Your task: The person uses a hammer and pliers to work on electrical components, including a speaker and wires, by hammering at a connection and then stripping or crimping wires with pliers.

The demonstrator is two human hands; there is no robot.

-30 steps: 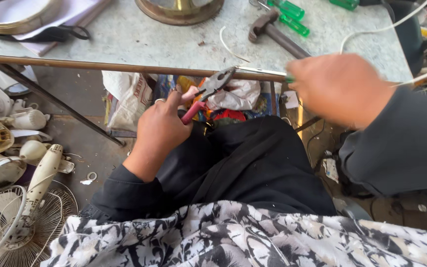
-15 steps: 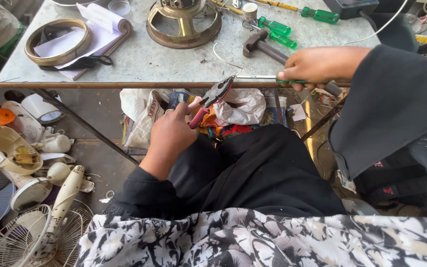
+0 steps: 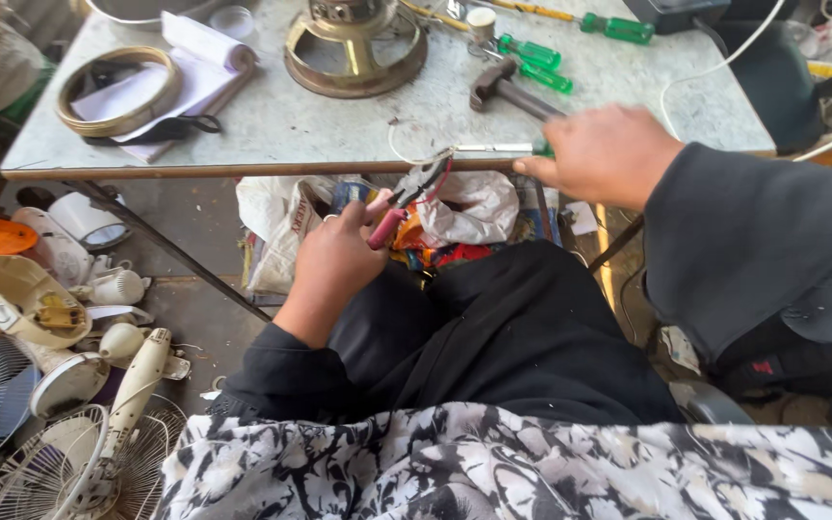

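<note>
Nearing table edge, pliers [image 3: 414,191] unchanged

Hidden: your right hand [image 3: 601,154] covers the screwdriver [image 3: 493,148] handle. Your left hand [image 3: 334,255] covers most of the pliers' [image 3: 406,197] grips. Cropped at 12 o'clock: brass fan base [image 3: 353,48]. At 7 o'clock: fan grille [image 3: 69,472].

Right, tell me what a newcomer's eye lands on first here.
The left hand grips red-handled metal pliers at the edge of the grey speckled table, while the right hand holds a screwdriver there. A round brass fan base stands on the table; dismantled white fan parts litter the floor, left.
</note>
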